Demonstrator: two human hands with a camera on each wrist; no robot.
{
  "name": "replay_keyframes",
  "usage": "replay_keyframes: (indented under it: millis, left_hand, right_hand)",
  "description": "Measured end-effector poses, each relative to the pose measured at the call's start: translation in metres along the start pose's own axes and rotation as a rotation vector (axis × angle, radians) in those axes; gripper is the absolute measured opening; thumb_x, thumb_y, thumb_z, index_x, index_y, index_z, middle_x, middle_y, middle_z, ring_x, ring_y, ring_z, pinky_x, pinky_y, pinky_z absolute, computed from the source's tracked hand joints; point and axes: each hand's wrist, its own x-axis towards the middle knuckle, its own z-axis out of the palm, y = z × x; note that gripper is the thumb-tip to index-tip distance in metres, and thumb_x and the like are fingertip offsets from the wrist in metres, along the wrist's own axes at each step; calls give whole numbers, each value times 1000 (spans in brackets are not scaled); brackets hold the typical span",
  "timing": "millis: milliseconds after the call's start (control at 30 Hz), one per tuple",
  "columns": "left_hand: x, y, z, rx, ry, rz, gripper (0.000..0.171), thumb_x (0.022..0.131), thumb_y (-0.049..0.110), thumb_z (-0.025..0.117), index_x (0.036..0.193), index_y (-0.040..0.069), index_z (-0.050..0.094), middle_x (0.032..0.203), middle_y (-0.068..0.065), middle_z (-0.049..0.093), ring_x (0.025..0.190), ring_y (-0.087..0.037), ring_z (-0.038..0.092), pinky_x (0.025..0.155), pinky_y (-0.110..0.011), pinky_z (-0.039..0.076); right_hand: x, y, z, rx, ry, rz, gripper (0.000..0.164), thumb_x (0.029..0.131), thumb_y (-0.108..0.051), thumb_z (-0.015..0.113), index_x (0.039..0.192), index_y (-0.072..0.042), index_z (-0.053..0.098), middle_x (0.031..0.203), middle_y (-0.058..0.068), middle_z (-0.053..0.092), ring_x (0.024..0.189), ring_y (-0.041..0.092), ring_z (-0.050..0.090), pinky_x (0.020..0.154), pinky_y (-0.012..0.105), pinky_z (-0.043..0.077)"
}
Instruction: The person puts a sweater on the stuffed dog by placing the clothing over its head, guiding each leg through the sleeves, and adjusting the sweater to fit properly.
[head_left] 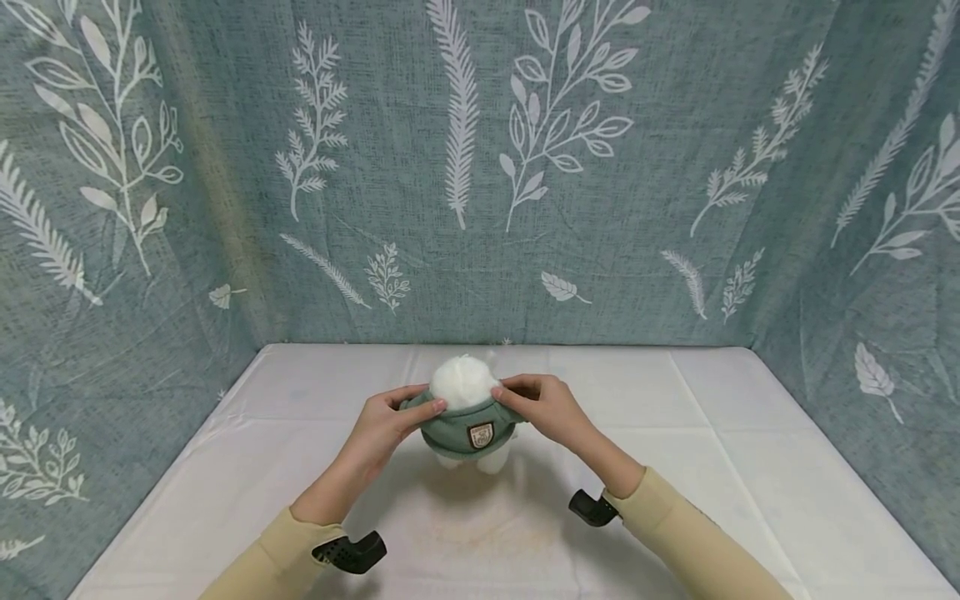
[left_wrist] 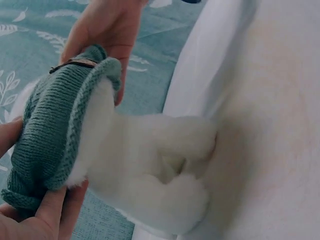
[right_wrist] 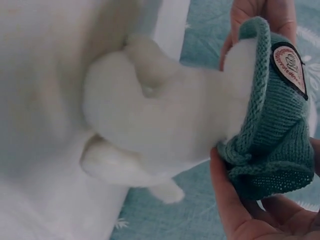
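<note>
A white plush toy stands on the white cloth in the middle of the head view, its short legs below. Round its upper part sits a small green knitted sweater with a shield-shaped patch on the front. My left hand pinches one side of the knit between thumb and fingers; my right hand pinches the opposite side. In the left wrist view, the fluffy body shows bare beneath the rolled hem. The right wrist view shows a bunched sleeve by my right fingers.
White cloth covers the table. Blue-green curtains with white leaf prints hang behind it and along both sides. A black wrist mount sits at my left cuff and another at my right.
</note>
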Motion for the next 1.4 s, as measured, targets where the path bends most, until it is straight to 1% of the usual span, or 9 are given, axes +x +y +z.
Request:
replay_keyframes:
  millis: [200,433,567,633,700,800,1000,1133,1400]
  left_hand:
    - [-2,5,-2,138,-7,69,58,82,31,74,133,9,54,138,-12,48,127,-26,47,103,-42,43]
    - [1,25,-9,386,11,279,66,77,41,77,135,22,52,141,-6,47,134,-28,40,105,-49,38]
    - [6,34,-10,450,-17,313,67,74,45,79,134,29,52,143,-2,47,138,-30,36,109,-49,35]
    - [9,37,-9,448,-48,306,67,73,43,80,133,31,52,141,0,48,137,-31,37,105,-49,39]
    - [11,39,-8,431,-84,304,66,74,39,81,133,30,53,139,0,50,134,-31,41,101,-47,44]
    - [14,40,-6,410,-128,303,65,75,33,81,133,24,54,136,-2,53,128,-31,48,96,-45,49]
    - [18,40,-3,393,-165,279,65,76,29,80,134,19,53,136,-6,52,121,-31,52,90,-44,51]
    - [20,39,0,399,-158,275,63,76,30,80,132,20,55,134,-6,53,120,-30,53,90,-43,51]
    - [22,35,6,420,-105,299,62,76,38,79,130,18,56,124,-5,60,110,-24,59,87,-41,52]
  right_hand:
    - [-3,-6,-4,-86,39,-27,34,89,-41,63,115,-19,68,110,-1,69,99,15,65,80,31,53]
    - [-17,-14,-7,-110,210,-159,33,87,-35,68,113,-15,67,114,1,67,107,20,63,91,36,52]
    - [-31,-14,-6,-145,369,-242,24,86,-29,71,104,-15,67,102,-2,68,93,13,65,79,32,56]
    - [-37,-16,-3,-147,395,-262,16,85,-29,72,96,-17,69,91,-5,69,81,8,64,70,28,55]
    - [-44,-17,1,-119,349,-249,12,85,-30,72,88,-19,70,81,-8,69,71,5,63,62,25,53]
    - [-50,-19,10,-65,200,-177,15,85,-34,71,84,-20,73,72,-7,69,64,5,63,60,22,52]
    - [-51,-17,27,131,-23,-47,25,85,-32,71,91,-9,75,77,10,73,70,22,71,63,26,57]
    - [-45,-15,33,215,-47,8,32,85,-33,71,93,-2,74,80,13,73,73,29,71,64,33,58]
    - [-36,-13,35,309,15,90,39,83,-39,72,87,-1,73,79,11,73,75,30,71,65,33,59]
